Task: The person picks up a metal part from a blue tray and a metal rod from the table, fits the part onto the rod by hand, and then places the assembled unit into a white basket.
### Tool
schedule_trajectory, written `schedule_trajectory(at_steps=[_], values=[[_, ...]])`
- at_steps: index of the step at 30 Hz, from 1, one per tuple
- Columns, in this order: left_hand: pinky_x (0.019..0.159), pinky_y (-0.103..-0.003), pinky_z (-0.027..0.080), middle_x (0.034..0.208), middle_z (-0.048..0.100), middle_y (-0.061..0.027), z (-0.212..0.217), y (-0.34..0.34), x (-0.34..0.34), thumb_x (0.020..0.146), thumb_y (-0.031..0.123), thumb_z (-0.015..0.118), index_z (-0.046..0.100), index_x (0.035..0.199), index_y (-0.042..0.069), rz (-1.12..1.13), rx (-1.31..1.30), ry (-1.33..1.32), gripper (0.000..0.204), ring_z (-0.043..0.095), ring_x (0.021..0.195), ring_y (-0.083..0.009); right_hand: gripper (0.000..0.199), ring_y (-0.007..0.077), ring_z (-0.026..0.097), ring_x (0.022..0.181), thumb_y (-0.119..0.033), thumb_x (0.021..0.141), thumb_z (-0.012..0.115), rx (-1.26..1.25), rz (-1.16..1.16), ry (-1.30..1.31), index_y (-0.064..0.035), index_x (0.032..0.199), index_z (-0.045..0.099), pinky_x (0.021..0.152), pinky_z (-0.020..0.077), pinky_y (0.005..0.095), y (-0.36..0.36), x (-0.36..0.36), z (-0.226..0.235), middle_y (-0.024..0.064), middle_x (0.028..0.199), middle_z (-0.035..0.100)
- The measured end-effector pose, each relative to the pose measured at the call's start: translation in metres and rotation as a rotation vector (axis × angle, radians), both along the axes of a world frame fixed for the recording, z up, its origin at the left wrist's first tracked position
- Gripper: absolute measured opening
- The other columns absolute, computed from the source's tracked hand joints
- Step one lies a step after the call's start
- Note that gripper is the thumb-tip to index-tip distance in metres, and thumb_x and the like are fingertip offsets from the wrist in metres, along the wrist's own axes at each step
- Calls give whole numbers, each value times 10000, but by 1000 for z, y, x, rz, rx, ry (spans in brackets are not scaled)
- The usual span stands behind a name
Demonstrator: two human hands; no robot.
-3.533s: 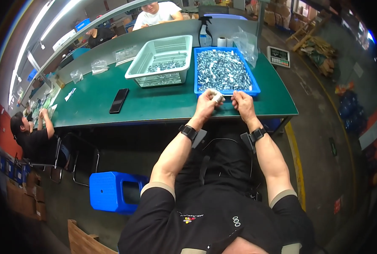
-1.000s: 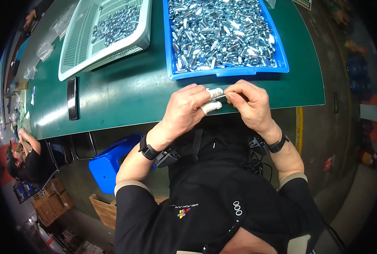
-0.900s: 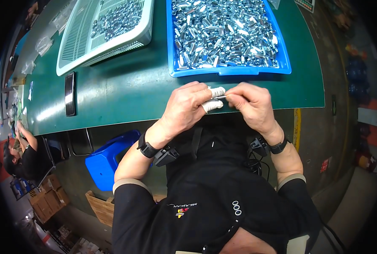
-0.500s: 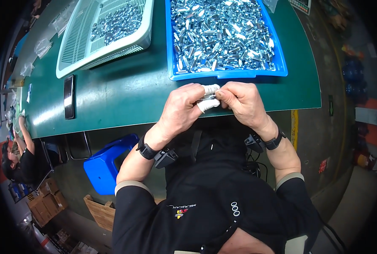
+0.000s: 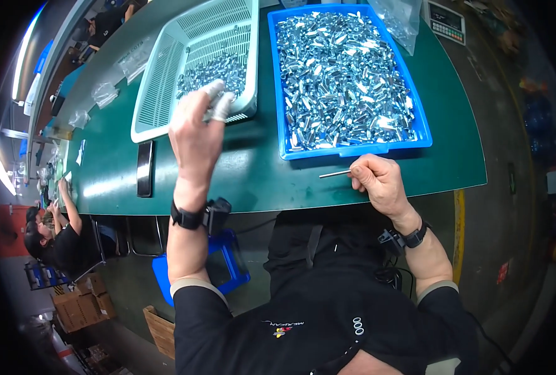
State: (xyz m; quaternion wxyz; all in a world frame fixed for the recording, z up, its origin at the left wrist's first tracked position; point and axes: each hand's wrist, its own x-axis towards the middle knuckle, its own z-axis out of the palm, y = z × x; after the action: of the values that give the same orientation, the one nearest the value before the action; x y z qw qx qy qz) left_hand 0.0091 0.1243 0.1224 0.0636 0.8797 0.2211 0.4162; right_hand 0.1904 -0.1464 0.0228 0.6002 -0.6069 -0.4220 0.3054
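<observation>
My left hand [image 5: 196, 134], with white wraps on two fingertips, hangs over the near edge of a pale green slotted basket [image 5: 148, 132]. Its wrapped fingers look spread, slightly blurred, and I see nothing between them. Small shiny metal pieces [image 5: 223, 67] lie heaped in that basket. Between thumb and fingers, my right hand [image 5: 381, 184] pinches a thin metal rod [image 5: 334, 174] that points left above the green table. Just beyond this hand stands a blue tray [image 5: 303, 154] full of short, shiny metal sleeve-like parts [image 5: 346, 81].
On the green table [image 5: 228, 181] lies a dark flat object [image 5: 145, 170] near the basket. Clear plastic bags [image 5: 105, 94] are at the left, and a scale [image 5: 446, 24] stands far right. A blue stool [image 5: 228, 259] is below the table edge. Another person [image 5: 62, 237] sits at far left.
My hands were together in front of the blue tray and have parted. The left moved forward and left to the basket; the right moved slightly right, and the rod now shows plainly.
</observation>
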Motion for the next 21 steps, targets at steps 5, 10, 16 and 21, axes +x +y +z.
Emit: schedule_trajectory(at_steps=[5,10,16,21], values=[[767,-391,545,976,703,-100,-7,-11,7,832,138,811,706,1142,62,-110,202,96,336,673,901,-288,321,72,564,614,-258,1040,646,35,-7,43,7,862,678,556,443,225,2,-2,0,31,713,652],[704,-406,521,884,572,-94,-38,-57,27,809,217,820,689,951,46,-205,-22,450,258,611,831,-289,270,85,603,643,-225,1028,665,34,29,28,6,889,693,566,457,245,4,3,1,30,724,669],[786,-398,499,922,610,-88,-38,-57,37,779,168,836,740,967,52,-194,-60,495,241,601,893,-297,278,78,589,648,-235,1031,660,51,12,59,4,891,688,570,447,232,1,1,-2,27,738,666],[845,-415,482,974,626,-93,-43,-57,37,779,79,808,741,955,59,-228,-157,391,189,579,947,-311,275,73,580,648,-231,1037,652,113,-24,111,-1,891,687,569,443,225,1,-1,-3,29,754,664]])
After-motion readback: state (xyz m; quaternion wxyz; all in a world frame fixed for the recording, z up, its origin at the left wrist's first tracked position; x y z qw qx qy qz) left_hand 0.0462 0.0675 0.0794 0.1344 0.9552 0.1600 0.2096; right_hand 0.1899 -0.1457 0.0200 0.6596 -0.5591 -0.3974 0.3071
